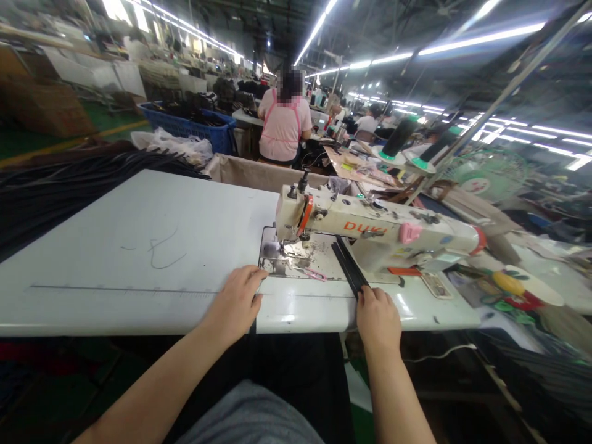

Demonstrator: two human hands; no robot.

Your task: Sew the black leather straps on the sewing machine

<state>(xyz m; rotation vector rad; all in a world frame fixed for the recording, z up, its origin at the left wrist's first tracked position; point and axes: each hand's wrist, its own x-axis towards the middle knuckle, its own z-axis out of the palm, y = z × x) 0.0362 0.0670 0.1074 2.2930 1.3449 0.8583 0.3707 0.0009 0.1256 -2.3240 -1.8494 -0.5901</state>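
Note:
My right hand (379, 316) is closed on the near end of some black strips (350, 266), which lie side by side under the arm of a white sewing machine (333, 216). My left hand (237, 297) rests at the table's front, left of the needle area, with its fingers bent together. A short dark piece of a black strip (253, 327) shows beneath it at the table edge; most of that strip is hidden by the hand. Small pink thread snips (315, 274) lie on the machine's metal bed between my hands.
The white table (106, 246) carries a printed ruler line and loose threads. Many black strips (92, 185) are piled at left. Behind stand a blue basket (189, 123) and a seated person (282, 126). Thread cones (395, 139) and a fan (478, 176) are at right.

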